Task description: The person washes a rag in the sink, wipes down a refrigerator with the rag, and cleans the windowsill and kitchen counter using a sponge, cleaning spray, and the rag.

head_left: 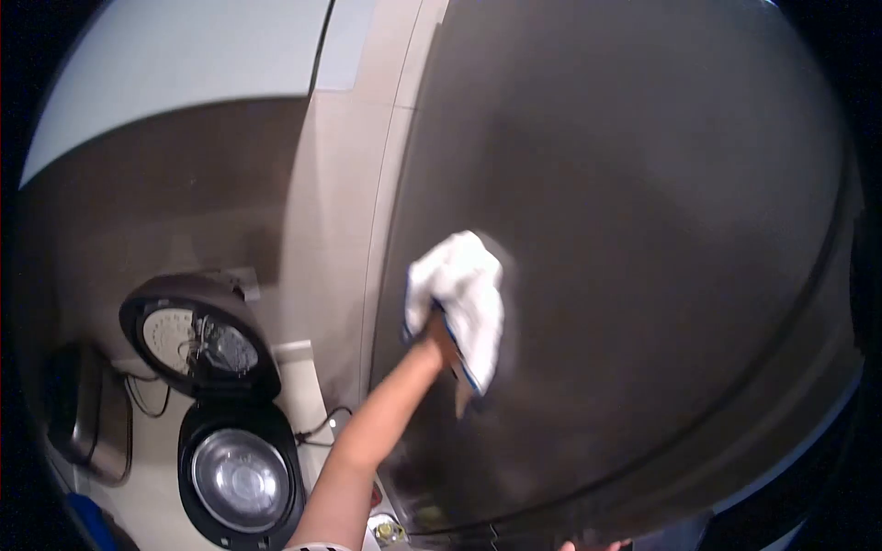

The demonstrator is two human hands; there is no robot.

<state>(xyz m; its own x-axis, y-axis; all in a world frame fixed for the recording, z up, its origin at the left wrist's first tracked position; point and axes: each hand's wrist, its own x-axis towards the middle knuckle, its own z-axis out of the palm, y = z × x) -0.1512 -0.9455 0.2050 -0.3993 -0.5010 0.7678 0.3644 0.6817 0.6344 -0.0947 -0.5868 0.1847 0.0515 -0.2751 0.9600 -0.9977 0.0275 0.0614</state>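
Observation:
My left hand (441, 335) is wrapped in a white cloth (473, 285) with a blue edge and holds it against a large dark grey panel (634, 248). The cloth covers most of the fingers, and part of it is blurred. The forearm reaches up from the bottom of the view. Of my right hand (588, 546), only fingertips show at the bottom edge, near the panel's lower rim; what they do is hidden.
Left of the arm, a rice cooker (241, 479) stands on a pale counter with its lid (200, 335) raised. A dark metallic appliance (101, 413) and power cords lie beyond it. White cabinets (184, 55) hang above. A tiled wall strip (340, 184) borders the panel.

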